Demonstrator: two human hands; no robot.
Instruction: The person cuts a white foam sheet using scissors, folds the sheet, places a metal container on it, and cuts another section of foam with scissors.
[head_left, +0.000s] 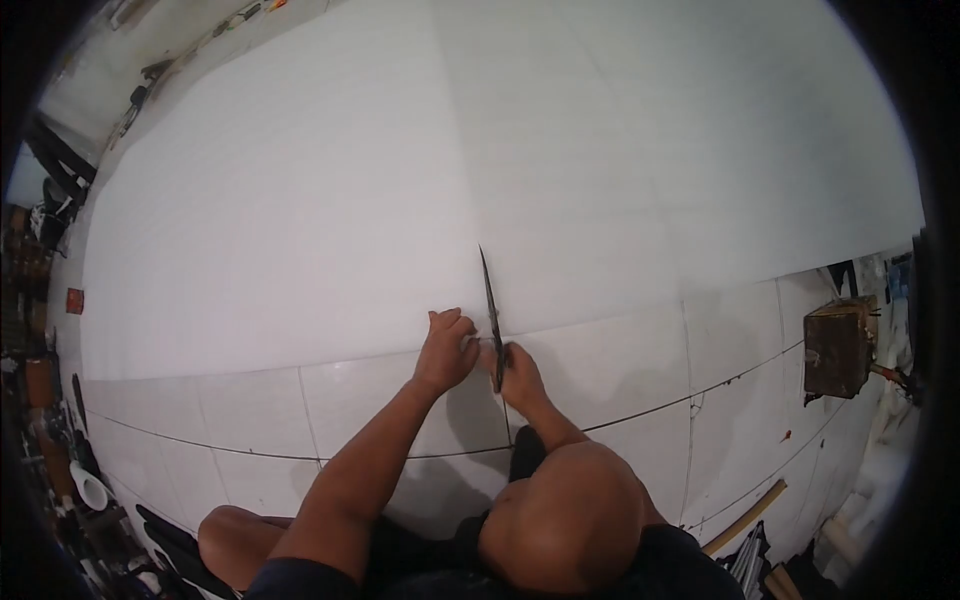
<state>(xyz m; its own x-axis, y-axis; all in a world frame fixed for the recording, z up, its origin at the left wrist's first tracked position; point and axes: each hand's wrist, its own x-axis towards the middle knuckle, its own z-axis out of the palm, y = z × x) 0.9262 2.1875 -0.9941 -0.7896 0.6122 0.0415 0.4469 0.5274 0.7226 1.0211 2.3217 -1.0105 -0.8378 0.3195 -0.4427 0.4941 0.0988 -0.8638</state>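
A wide, thin white sheet [270, 220] that looks like packing foam lies spread over the floor, its near edge just in front of me. My right hand [520, 378] is closed around the handles of dark scissors [491, 295]. Their blades point away from me over the sheet and look nearly closed. Left of the scissors, my left hand [447, 348] is at the sheet's near edge with its fingers curled and seems to pinch it. The exact grip is partly hidden. Faint lines run away from the blades across the sheet, which looks greyer on the right.
White floor tiles [590, 370] with dark joints show on my side of the sheet. A brown box [838, 350] stands at the right. Near my right leg lies a wooden strip [745, 515]. Cluttered items, among them a white bowl-like thing [90, 487], line the left side.
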